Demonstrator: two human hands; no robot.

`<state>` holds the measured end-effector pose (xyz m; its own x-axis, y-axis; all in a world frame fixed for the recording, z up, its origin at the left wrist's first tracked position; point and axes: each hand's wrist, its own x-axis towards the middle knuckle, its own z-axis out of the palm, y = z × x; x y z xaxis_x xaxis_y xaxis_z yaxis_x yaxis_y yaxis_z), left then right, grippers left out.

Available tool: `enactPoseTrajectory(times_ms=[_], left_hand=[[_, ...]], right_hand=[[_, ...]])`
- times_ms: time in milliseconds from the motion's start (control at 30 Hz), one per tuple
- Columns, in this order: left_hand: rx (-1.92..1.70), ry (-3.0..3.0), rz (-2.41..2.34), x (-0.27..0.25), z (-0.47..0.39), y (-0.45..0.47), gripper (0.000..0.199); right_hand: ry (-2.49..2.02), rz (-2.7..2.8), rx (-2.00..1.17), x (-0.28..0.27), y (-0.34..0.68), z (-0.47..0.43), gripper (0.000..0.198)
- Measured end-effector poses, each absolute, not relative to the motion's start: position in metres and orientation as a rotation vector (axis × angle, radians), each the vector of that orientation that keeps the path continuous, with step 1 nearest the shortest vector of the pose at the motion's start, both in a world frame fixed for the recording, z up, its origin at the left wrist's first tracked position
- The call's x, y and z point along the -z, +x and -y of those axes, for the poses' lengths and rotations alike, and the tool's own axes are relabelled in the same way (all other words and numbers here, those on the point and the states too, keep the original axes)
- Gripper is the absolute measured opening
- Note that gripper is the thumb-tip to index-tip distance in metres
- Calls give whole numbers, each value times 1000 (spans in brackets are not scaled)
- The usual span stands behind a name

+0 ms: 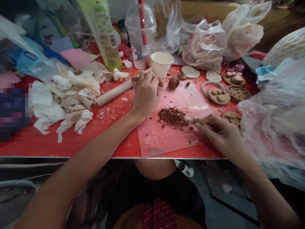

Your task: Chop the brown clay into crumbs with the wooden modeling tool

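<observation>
On a clear plastic sheet [164,140] lies a heap of dark brown clay crumbs [171,115]. My right hand [221,133] pinches a pale, thin stick-like tool [188,119], and its tip reaches into the heap's right side. Behind the heap, my left hand [146,92] is closed with curled fingers; whatever they hold is hidden. It sits over the right end of a beige rolling pin [114,91] and in front of a white paper cup [162,60]. A dark brown clay ball [173,83] rests on the sheet, right of this hand.
Crumpled tissues [69,92] cover the table's left. Behind stand a green bottle [102,38] and a lidded plastic cup [141,41] with a red straw. Several clay discs [218,95] and a ring [206,88] lie right. A translucent plastic bag [276,108] borders my right hand.
</observation>
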<state>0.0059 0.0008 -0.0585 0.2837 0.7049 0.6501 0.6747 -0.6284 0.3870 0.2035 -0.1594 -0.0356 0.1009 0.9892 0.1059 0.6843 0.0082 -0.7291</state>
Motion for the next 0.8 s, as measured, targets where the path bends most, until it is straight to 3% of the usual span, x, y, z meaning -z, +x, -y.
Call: enactPoseTrajectory(times_ms=[267,433,600,800], left_hand=[[-1240,2534,-1421,59,-4,7,17],[-1254,2582,-1428,54,3,5,17],[-1292,2555,-1379,54,4,5,18],[-1303,2564,-1361,56,1,4,18]], right_hand=[[-1825,1913,-365,30,202,172,23],[-1926,1852,-503,25,224,184,30],[-1839,1588,-455,20,228,186,22],[-1752,1746,-533,28,204,170,20]])
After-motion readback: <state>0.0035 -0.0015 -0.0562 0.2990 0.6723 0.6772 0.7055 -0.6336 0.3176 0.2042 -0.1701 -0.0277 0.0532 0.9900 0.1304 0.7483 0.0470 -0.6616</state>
